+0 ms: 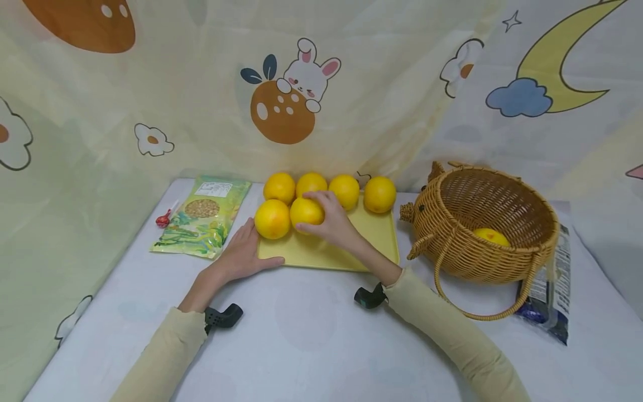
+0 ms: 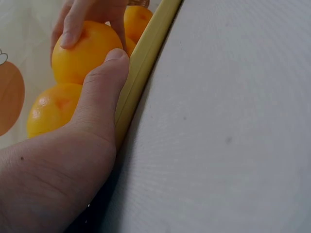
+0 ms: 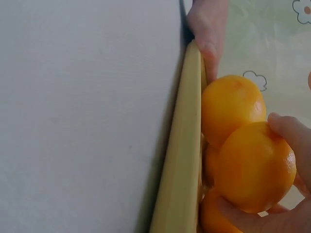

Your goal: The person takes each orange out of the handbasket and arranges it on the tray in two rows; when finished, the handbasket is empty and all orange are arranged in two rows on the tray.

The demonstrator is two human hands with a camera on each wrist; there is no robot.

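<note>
My right hand (image 1: 331, 219) grips an orange (image 1: 306, 215) in the front row on a yellow tray (image 1: 331, 254), thumb on the near side and fingers over the top. In the right wrist view that orange (image 3: 255, 167) sits between thumb and fingers. Just left of it is another orange (image 1: 272, 219). Behind them several more oranges stand in a row along the tray's back, the rightmost orange (image 1: 379, 194) at the far corner. At the tray's left front corner rests my left hand (image 1: 243, 251), fingers straight along the side and thumb over the front rim.
A wicker pig-shaped basket (image 1: 462, 262) on the right holds an orange (image 1: 491, 237); its handle loops toward the front. Beneath its right side lies a dark packet (image 1: 557, 296). On the left are a green bag (image 1: 201, 218) and a small red wrapped item (image 1: 163, 219).
</note>
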